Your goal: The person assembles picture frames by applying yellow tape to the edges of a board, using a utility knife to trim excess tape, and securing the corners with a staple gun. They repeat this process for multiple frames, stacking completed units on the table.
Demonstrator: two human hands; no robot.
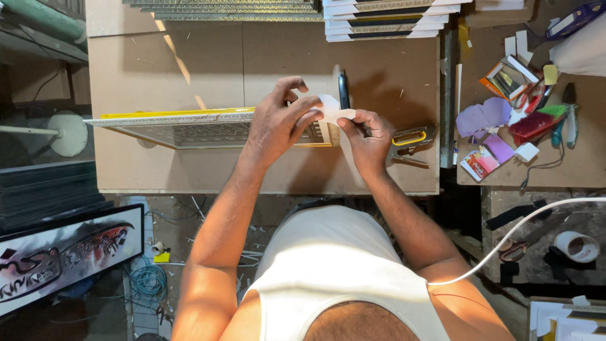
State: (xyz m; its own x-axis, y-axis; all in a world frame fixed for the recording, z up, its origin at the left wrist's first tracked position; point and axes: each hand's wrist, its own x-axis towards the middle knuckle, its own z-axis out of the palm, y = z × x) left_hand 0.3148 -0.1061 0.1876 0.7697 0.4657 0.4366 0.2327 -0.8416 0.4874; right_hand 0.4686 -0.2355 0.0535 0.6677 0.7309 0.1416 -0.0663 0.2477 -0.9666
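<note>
My left hand (278,120) and my right hand (367,136) meet over a brown workboard (189,69), and both pinch a small pale piece of paper or tape (331,108) between their fingertips. Under my left hand a picture frame (183,124) with a yellow edge and ornate silver moulding stands on its side. My right hand also seems to hold a dark pen-like tool (343,90) that points away from me. A yellow and grey staple gun (411,142) lies just right of my right hand.
Stacked frame mouldings (385,19) lie at the board's far edge. A cluttered side table (536,151) on the right carries cards, scissors, purple scraps and tools. A framed dark artwork (63,259) leans at the lower left. A tape roll (577,246) sits at lower right.
</note>
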